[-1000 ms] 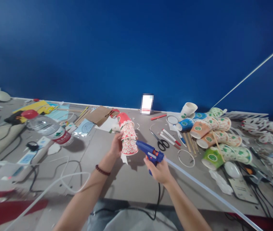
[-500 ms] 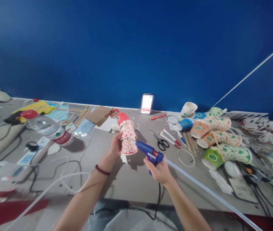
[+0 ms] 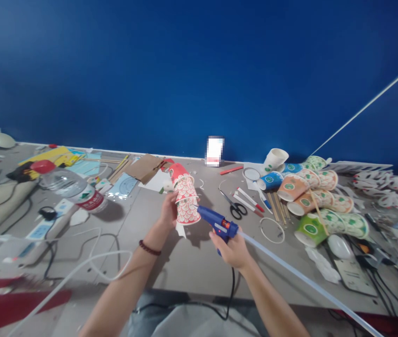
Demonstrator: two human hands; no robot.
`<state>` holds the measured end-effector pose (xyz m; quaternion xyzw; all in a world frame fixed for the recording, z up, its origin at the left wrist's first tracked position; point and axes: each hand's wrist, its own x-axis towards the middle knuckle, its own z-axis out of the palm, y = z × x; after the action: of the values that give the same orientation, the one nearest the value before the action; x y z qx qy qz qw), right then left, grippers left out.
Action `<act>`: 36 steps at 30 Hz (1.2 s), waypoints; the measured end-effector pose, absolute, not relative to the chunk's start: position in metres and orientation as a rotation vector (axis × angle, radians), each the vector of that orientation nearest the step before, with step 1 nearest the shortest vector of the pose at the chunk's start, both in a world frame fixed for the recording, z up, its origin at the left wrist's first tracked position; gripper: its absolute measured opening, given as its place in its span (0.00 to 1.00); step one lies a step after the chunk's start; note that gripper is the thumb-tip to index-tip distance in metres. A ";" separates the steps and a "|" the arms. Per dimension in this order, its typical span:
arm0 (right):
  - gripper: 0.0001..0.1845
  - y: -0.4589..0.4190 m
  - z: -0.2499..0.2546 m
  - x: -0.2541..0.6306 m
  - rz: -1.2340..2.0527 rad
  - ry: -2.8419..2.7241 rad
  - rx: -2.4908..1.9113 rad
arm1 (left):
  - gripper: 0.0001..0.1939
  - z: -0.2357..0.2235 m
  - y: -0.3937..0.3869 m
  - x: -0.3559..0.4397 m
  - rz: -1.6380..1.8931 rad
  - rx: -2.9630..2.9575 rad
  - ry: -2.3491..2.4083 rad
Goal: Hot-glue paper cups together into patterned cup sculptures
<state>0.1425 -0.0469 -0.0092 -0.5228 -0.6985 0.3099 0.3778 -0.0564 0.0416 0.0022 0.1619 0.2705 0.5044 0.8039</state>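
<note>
My left hand [image 3: 169, 209] grips a joined row of red-patterned paper cups [image 3: 186, 194] from its left side, above the table. A white paper strip [image 3: 181, 230] hangs from the lower end of the row. My right hand [image 3: 232, 248] is wrapped round a blue hot glue gun [image 3: 216, 221], whose nozzle meets or nearly meets the right side of the cups near a rim; whether they touch I cannot tell. A long translucent glue stick [image 3: 290, 267] runs out of the gun's back toward the lower right.
Scissors [image 3: 235, 208], markers [image 3: 248, 201] and wooden sticks [image 3: 278, 208] lie right of the cups. Further right are more joined paper cups [image 3: 311, 229]. Leftward are a plastic bottle [image 3: 70, 187], a power strip [image 3: 46, 234] and cardboard [image 3: 145, 167]. A phone [image 3: 214, 151] leans on the blue wall.
Almost nothing differs. The glue gun's nozzle has shifted very slightly left along the cups, while both hands keep their hold.
</note>
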 end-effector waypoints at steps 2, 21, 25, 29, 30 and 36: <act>0.18 -0.047 -0.009 0.142 0.825 -1.757 -1.340 | 0.30 0.003 0.042 -0.056 1.081 0.343 0.583; 0.18 -0.049 -0.020 0.140 0.817 -1.682 -1.334 | 0.29 0.006 0.041 -0.059 1.077 0.346 0.627; 0.18 -0.048 -0.017 0.141 0.840 -1.760 -1.290 | 0.27 0.006 0.042 -0.060 1.087 0.347 0.653; 0.17 -0.049 -0.012 0.140 0.865 -1.698 -1.334 | 0.24 0.006 0.042 -0.060 1.083 0.363 0.662; 0.16 -0.049 -0.011 0.140 0.878 -1.683 -1.347 | 0.24 0.006 0.042 -0.060 1.080 0.367 0.656; 0.13 -0.049 -0.003 0.137 0.976 -1.636 -1.273 | 0.23 0.006 0.042 -0.060 1.073 0.370 0.652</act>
<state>0.1370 -0.0493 -0.0029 -0.5063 -0.6503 0.3880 0.4125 -0.0598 0.0417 0.0064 0.1723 0.3032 0.4990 0.7933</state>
